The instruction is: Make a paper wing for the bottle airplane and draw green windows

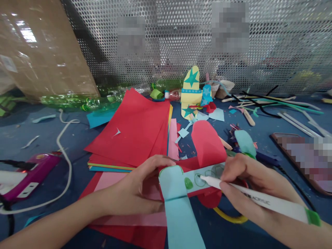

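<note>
The right hand (246,180) pinches a white marker (256,199) with a green cap end, its tip resting on a light blue paper strip (207,173) where green circles are outlined and one oval is filled in. The left hand (137,188) lies flat and partly curled, fingers pressing the left end of the red and blue paper model (197,162), which sits near the middle of the table (31,138) on top of loose pink and red sheets.

The strip is thin and only pinned at one end, so I judge that a firm stroke could drag or buckle it and send the line off the circle. Wet ink near the filled oval could smear under the right hand's heel.

Just to the left and farther off lies a stack of coloured paper (135,131). Beyond it stands a yellow paper model with teal stars (191,91). At the far left edge sits a purple glue gun (28,178) with a white cable.
</note>
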A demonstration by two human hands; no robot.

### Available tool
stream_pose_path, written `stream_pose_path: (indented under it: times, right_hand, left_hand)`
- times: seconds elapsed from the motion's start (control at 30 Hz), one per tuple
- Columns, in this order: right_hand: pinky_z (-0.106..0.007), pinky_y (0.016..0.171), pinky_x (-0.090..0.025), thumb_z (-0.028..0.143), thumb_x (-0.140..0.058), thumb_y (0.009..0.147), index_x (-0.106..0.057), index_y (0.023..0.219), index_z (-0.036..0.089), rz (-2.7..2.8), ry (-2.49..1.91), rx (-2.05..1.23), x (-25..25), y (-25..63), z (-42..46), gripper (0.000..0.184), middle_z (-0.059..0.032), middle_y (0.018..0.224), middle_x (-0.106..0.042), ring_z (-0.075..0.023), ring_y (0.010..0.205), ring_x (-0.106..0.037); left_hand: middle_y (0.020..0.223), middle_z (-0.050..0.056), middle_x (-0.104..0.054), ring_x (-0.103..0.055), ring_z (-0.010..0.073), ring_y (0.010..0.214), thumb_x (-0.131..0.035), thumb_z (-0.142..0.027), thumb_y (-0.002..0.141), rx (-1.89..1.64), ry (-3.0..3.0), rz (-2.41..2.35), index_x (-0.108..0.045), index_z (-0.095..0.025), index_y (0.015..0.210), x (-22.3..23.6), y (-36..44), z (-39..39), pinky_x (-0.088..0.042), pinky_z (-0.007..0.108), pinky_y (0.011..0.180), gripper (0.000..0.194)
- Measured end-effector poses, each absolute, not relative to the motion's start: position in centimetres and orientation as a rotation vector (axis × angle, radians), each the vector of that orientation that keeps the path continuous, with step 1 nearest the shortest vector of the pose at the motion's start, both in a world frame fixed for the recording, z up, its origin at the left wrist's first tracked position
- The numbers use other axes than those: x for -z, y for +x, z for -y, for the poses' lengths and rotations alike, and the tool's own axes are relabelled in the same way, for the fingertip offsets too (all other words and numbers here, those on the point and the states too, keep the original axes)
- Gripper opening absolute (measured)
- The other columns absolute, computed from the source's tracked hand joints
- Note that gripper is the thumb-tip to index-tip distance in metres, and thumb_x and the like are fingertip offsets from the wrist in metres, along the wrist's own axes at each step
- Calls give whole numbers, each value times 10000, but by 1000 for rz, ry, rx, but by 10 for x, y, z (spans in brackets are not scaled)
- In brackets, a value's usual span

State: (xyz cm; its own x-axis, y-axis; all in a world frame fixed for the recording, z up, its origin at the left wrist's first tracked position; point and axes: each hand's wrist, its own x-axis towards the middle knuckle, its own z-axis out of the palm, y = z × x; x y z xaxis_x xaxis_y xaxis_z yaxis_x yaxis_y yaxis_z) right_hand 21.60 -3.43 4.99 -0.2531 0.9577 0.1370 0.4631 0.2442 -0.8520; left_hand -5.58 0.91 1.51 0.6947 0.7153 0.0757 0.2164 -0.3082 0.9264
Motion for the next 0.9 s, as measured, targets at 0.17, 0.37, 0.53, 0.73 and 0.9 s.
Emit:
stream_pose_path:
  times: [0.17, 0.37, 0.53, 0.73, 0.9]
  right_hand:
    - [-203, 422, -410, 193, -551, 891, -517, 766, 260, 1873, -1267, -835, -49, 216, 35, 146, 47, 625, -575, -115, 477, -512]
    - [-221, 440, -397, 131, -557, 859, -531, 759, 254, 1950, -1252, -706, -51, 215, 36, 160, 63, 624, -549, -109, 473, -492]
    - [-222, 442, -417, 167, -554, 887, -539, 781, 257, 1933, -1265, -770, -51, 217, 37, 140, 54, 640, -569, -119, 492, -515]
    - [-235, 450, -391, 162, -551, 887, -520, 779, 254, 1934, -1277, -721, -51, 214, 37, 145, 62, 621, -541, -115, 485, -484]
    - [-220, 435, -390, 179, -547, 883, -515, 759, 256, 1935, -1254, -729, -49, 213, 36, 149, 68, 606, -552, -107, 471, -473]
  left_hand:
    - [1219, 37, -608, -636, 237, 1107, -780, -87, 738, -617, 1842, -681, -479, -322, 1315, -16, -55, -9, -550, 325, 941, 692]
    - [1225, 21, -610, -634, 232, 1124, -788, -116, 744, -609, 1868, -683, -485, -343, 1301, -17, -55, -10, -538, 331, 965, 673]
    - [1275, 44, -608, -603, 274, 1195, -807, -163, 729, -610, 1876, -731, -507, -328, 1311, -16, -55, -10, -521, 365, 997, 675]
    - [1244, 69, -618, -627, 274, 1149, -804, -180, 734, -616, 1831, -725, -520, -288, 1293, -16, -55, -10, -543, 354, 949, 636]
    - [1237, 60, -620, -625, 268, 1144, -802, -171, 734, -604, 1823, -738, -523, -294, 1291, -17, -55, -9, -536, 356, 951, 635]
